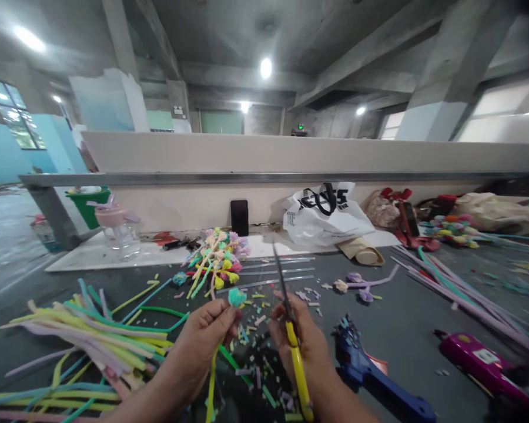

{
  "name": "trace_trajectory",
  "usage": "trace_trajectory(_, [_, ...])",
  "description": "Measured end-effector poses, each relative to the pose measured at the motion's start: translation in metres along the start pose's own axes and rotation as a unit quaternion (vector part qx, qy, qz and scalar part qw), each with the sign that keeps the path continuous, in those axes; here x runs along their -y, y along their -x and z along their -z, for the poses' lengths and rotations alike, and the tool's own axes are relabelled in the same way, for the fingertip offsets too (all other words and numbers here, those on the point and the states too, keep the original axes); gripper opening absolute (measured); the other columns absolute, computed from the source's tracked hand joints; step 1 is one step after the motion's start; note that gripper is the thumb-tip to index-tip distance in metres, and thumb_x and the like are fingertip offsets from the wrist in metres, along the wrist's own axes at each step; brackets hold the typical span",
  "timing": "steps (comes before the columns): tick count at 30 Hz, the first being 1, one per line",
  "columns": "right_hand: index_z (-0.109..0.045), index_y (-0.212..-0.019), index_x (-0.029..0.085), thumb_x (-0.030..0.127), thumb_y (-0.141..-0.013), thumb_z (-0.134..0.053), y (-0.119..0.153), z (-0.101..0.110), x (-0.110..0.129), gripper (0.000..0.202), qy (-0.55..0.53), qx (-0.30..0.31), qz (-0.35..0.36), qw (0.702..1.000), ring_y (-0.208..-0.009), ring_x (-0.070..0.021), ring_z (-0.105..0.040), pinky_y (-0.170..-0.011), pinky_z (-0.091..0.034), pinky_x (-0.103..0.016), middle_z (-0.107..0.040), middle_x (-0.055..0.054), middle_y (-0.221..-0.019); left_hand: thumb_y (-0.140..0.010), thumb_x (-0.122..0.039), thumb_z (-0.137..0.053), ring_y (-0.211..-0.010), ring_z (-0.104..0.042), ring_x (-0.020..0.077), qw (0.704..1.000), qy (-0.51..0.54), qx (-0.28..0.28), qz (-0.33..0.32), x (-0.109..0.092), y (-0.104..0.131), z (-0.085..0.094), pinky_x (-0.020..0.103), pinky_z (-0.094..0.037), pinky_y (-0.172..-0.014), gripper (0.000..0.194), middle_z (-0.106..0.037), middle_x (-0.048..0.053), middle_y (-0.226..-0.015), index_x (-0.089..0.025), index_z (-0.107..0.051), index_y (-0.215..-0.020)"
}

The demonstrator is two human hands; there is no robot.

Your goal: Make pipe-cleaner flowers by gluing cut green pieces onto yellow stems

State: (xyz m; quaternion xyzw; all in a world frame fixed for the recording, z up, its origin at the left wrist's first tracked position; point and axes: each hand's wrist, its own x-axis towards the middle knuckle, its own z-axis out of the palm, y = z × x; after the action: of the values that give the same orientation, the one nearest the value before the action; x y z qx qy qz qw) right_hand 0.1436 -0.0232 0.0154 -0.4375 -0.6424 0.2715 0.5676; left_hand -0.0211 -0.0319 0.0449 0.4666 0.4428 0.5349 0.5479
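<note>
Between the thumb and fingers of my left hand [211, 326] is a small teal pipe-cleaner flower [237, 297]. A yellow pipe cleaner [211, 385] hangs below that hand; whether it joins the flower is hidden. My right hand [306, 338] grips scissors with yellow handles [298, 367], their dark blades pointing up and away. Under and between both hands lie many short pipe-cleaner clippings [260, 320]. Beyond the left hand rests a pile of finished multicoloured flowers [218, 252]. Long fuzzy pipe cleaners [101, 335] lie heaped left of it.
A blue tool [379, 376] and a magenta glue gun [476, 358] lie on the right. Purple pipe cleaners [467, 299] stretch behind them. Along the back stand a pink-lidded cup [117, 232], a black phone [240, 218] and a white bag [321, 217] before a low partition [194, 202].
</note>
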Motion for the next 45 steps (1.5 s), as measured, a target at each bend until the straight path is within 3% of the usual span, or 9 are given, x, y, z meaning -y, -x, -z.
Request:
trace_trajectory(3, [-0.047, -0.113, 0.025, 0.025, -0.08, -0.048, 0.001, 0.006, 0.006, 0.034, 0.113, 0.087, 0.027, 0.989, -0.073, -0.0143, -0.06, -0.068, -0.05, -0.023, -0.061, -0.001, -0.089, -0.071, -0.034, -0.062, -0.053, -0.04, 0.0064, 0.996, 0.088, -0.027, 0.006, 0.001, -0.001, 0.001, 0.017, -0.033, -0.052, 0.021, -0.052, -0.002, -0.061, -0.014, -0.059, -0.066])
trace_trajectory(6, [-0.046, -0.116, 0.025, 0.025, -0.08, -0.047, 0.003, 0.008, 0.007, 0.036, 0.181, 0.134, 0.052, 0.973, -0.09, -0.0176, -0.059, -0.075, -0.049, -0.026, -0.06, -0.004, -0.103, -0.071, -0.03, -0.064, -0.054, -0.041, 0.0053, 0.99, 0.135, -0.031, -0.024, 0.002, -0.003, 0.002, 0.016, -0.036, -0.056, 0.018, -0.051, -0.004, -0.059, -0.014, -0.059, -0.064])
trace_trajectory(13, [-0.042, -0.119, 0.026, 0.02, -0.076, -0.049, 0.005, 0.006, -0.001, 0.044, 0.26, 0.172, 0.046, 0.949, -0.099, -0.0197, -0.056, -0.081, -0.046, -0.031, -0.057, -0.005, -0.111, -0.069, -0.025, -0.067, -0.057, -0.045, 0.0048, 0.975, 0.219, -0.033, -0.027, -0.001, -0.001, 0.0, 0.015, -0.039, -0.057, 0.012, -0.054, -0.003, -0.062, -0.014, -0.061, -0.068])
trace_trajectory(20, [-0.04, -0.123, 0.026, 0.017, -0.074, -0.049, 0.006, 0.007, 0.004, 0.05, 0.292, 0.19, 0.032, 0.937, -0.099, -0.0209, -0.055, -0.081, -0.045, -0.033, -0.054, -0.006, -0.113, -0.07, -0.026, -0.066, -0.055, -0.043, 0.0057, 0.977, 0.203, -0.03, -0.054, 0.002, -0.006, 0.005, 0.016, -0.038, -0.056, 0.012, -0.05, -0.003, -0.058, -0.015, -0.064, -0.072])
trace_trajectory(27, [-0.044, -0.119, 0.025, 0.022, -0.078, -0.047, 0.003, 0.005, 0.01, 0.041, 0.308, 0.183, 0.04, 0.933, -0.095, -0.0207, -0.057, -0.077, -0.046, -0.031, -0.056, -0.007, -0.109, -0.075, -0.027, -0.059, -0.058, -0.042, 0.0066, 0.988, 0.122, -0.035, -0.088, 0.012, -0.014, 0.013, 0.018, -0.036, -0.059, 0.012, -0.052, -0.003, -0.064, -0.015, -0.062, -0.076])
trace_trajectory(31, [-0.044, -0.12, 0.025, 0.02, -0.077, -0.048, 0.004, 0.005, 0.012, 0.043, 0.338, 0.181, 0.036, 0.923, -0.096, -0.0213, -0.057, -0.077, -0.046, -0.032, -0.057, -0.008, -0.11, -0.078, -0.024, -0.052, -0.059, -0.042, 0.0079, 0.99, -0.018, -0.045, -0.132, 0.016, -0.018, 0.022, 0.018, -0.034, -0.058, 0.014, -0.05, -0.003, -0.062, -0.016, -0.059, -0.072])
trace_trajectory(38, [-0.044, -0.121, 0.024, 0.02, -0.078, -0.047, 0.006, 0.004, 0.014, 0.044, 0.38, 0.179, 0.026, 0.907, -0.096, -0.0222, -0.057, -0.076, -0.047, -0.032, -0.056, -0.009, -0.112, -0.074, -0.013, -0.045, -0.06, -0.044, 0.011, 0.938, -0.248, -0.06, -0.237, 0.006, -0.017, 0.033, 0.02, -0.035, -0.058, 0.014, -0.05, -0.002, -0.06, -0.017, -0.054, -0.064])
trace_trajectory(45, [-0.044, -0.121, 0.023, 0.013, -0.072, -0.049, 0.005, 0.004, 0.015, 0.051, 0.376, 0.187, 0.015, 0.908, -0.096, -0.0236, -0.056, -0.078, -0.046, -0.034, -0.055, -0.01, -0.113, -0.073, -0.018, -0.053, -0.056, -0.042, 0.0112, 0.927, -0.257, -0.097, -0.255, 0.004, -0.01, 0.026, 0.019, -0.034, -0.056, 0.013, -0.049, -0.002, -0.058, -0.017, -0.056, -0.061])
